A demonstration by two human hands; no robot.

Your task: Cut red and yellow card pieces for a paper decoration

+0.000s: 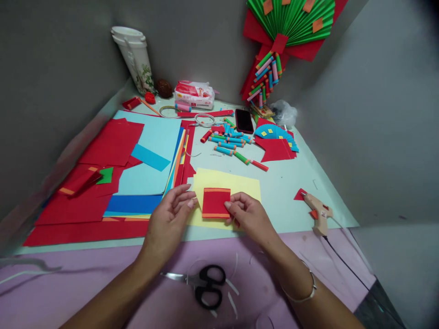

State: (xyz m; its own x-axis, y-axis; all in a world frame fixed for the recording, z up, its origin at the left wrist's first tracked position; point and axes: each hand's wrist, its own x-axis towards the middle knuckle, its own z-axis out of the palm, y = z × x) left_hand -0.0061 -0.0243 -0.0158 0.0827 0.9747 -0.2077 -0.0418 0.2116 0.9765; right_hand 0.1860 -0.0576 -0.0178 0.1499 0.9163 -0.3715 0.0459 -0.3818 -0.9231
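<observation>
My right hand point(250, 214) pinches the right edge of a small red paper square point(216, 203) with orange strips along its top and bottom. The square is over a pale yellow sheet point(247, 183). Just left of it, my left hand point(174, 208) hovers by the sheet's left edge, fingers loosely bent and apart, with nothing visible in them. Black-handled scissors point(210, 287) lie on the pink surface below, between my forearms. Thin white scraps point(232, 305) are scattered around them.
Stacked coloured paper point(116, 141) covers the left side. Behind are small paper rolls point(229, 141), a phone point(244, 121), a tissue pack point(194, 94) and a white cup point(133, 59). A corded glue gun point(320, 212) lies right. A green paper fan point(291, 20) hangs on the wall.
</observation>
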